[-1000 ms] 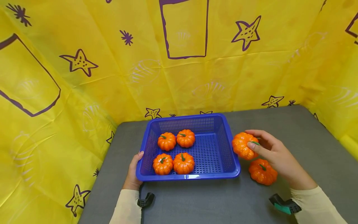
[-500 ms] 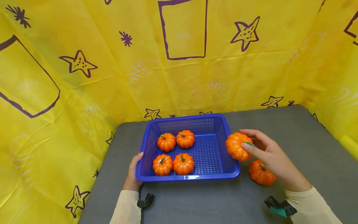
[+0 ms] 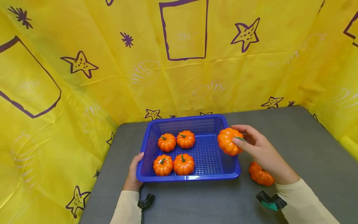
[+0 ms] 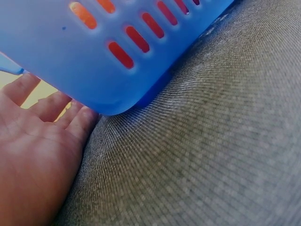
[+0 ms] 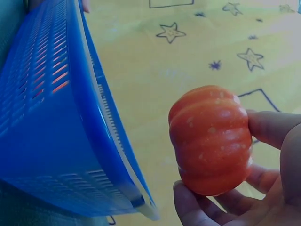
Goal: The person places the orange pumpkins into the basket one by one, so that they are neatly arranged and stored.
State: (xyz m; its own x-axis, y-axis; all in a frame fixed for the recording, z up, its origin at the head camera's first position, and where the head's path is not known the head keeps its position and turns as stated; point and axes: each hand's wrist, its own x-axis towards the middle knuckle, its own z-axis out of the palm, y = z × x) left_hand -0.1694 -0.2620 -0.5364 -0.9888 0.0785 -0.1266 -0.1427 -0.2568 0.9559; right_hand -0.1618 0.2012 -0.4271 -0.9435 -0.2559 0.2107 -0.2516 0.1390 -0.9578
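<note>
My right hand holds a small orange toy pumpkin with a green stem above the right rim of a blue plastic basket. In the right wrist view, thumb and fingers grip that pumpkin beside the basket wall. My left hand holds the basket's left rim, thumb on top. The left wrist view shows the left fingers against the basket's outside. Several more pumpkins sit in the left half of the basket. Another pumpkin lies on the table, partly hidden by my right hand.
The basket stands on a grey cloth-covered table. Yellow sheeting with dark star drawings rises behind the table and at both sides.
My right hand has carried its pumpkin left and slightly up, from beside the basket to over its right rim. The left hand and basket have stayed put.
</note>
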